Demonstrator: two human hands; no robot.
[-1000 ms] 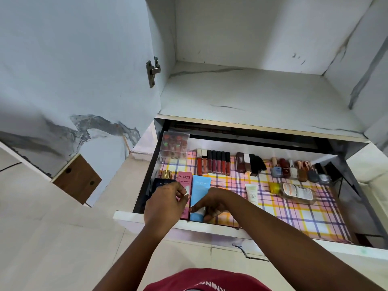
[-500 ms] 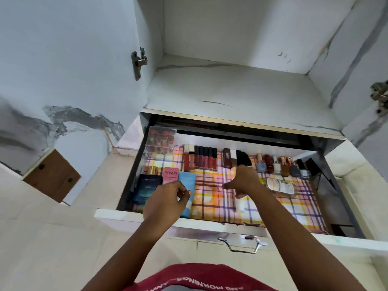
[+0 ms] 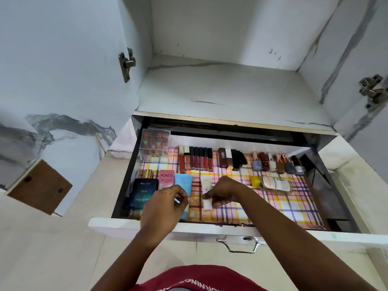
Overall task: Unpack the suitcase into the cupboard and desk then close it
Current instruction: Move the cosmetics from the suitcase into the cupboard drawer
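Note:
The cupboard drawer (image 3: pixel 130 224) stands pulled out, lined with plaid paper and filled with cosmetics. My right hand (image 3: pixel 224 193) grips a small white tube (image 3: pixel 206 185) and holds it low over the liner, just right of a blue tube (image 3: pixel 183 182). My left hand (image 3: pixel 165 206) covers the blue tube's lower end, its curled fingers pinching that tube's edge. A pink Pond's box (image 3: pixel 166 178) and a dark blue perfume box (image 3: pixel 144 192) lie to the left of the blue tube. The suitcase is out of view.
Along the drawer's back lie a clear box (image 3: pixel 155 143), a row of lip glosses (image 3: pixel 197 158) and nail polishes (image 3: pixel 277 163). A clear bottle with a yellow cap (image 3: pixel 275 183) lies right of my hands. A white shelf (image 3: pixel 231 95) sits above; the drawer handle (image 3: pixel 239 245) faces me.
My right hand reached to the drawer's middle, took the white tube and brought it left beside the blue tube. My left hand shifted from the Pond's box to the blue tube.

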